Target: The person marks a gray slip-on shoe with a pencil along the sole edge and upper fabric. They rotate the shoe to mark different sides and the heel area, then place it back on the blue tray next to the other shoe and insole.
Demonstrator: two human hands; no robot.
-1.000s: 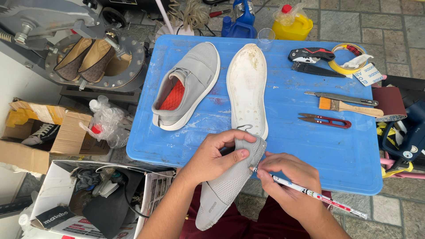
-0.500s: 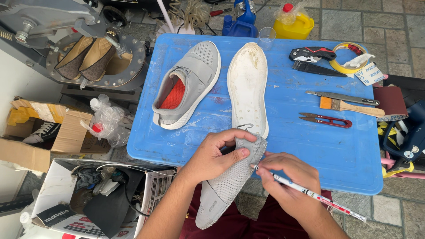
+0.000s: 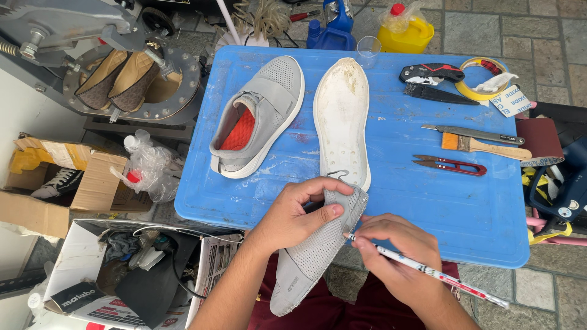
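Taking the blue table (image 3: 428,201) as the landmark, the clutter to its left was an open cardboard box (image 3: 85,183), a knotted plastic bag (image 3: 150,168) and a round metal press (image 3: 131,79) holding two tan shoes. On the table's left part lay a whole grey shoe (image 3: 263,113) with an orange lining, and just right of it a bare white sole (image 3: 342,116), bottom side down. At the table's near edge, the left hand (image 3: 296,214) was curled around a grey sole-less upper (image 3: 318,244), thumb pressed on its mesh and fingers wrapped behind, holding it half over the edge and half above the lap. Just right of that, the right hand (image 3: 394,256) pinched a thin white pen (image 3: 422,269) with its tip touching the upper's rim. The soft upper looked liable to flex under the tip, which could make any line wander; a slack grip could let it drop off the edge. Farther right on the table lay red snips (image 3: 449,165), a brush (image 3: 483,145), a slim blade (image 3: 471,132), a folding knife (image 3: 431,73) and a tape roll (image 3: 483,85). The bare stretch of table beyond the hands gave open room; the right edge was crowded by sandpaper (image 3: 541,140).
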